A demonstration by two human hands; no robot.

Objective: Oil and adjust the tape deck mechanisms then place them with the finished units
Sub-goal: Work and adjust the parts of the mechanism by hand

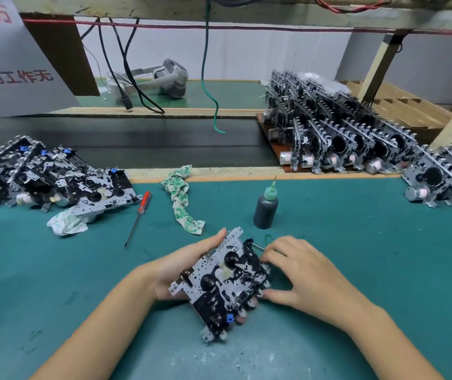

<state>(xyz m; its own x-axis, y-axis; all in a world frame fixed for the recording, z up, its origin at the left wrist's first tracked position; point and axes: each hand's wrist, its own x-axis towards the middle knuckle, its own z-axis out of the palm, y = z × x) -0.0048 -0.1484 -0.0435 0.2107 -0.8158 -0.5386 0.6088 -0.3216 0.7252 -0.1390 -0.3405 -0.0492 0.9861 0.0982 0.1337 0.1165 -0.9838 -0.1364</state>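
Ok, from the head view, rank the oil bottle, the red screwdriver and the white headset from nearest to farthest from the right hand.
From the right hand:
1. Oil bottle, just beyond the hand, standing on the green mat.
2. Red screwdriver, further left, lying on the mat.
3. White headset, far back on the rear shelf.

The counter [356, 256] is teal. The tape deck mechanism [220, 283] is silver and black with a blue tab. The oil bottle [265, 211] is dark grey, green-capped. The screwdriver [144, 202] handle is red. The rag [182, 198] is white with green print.
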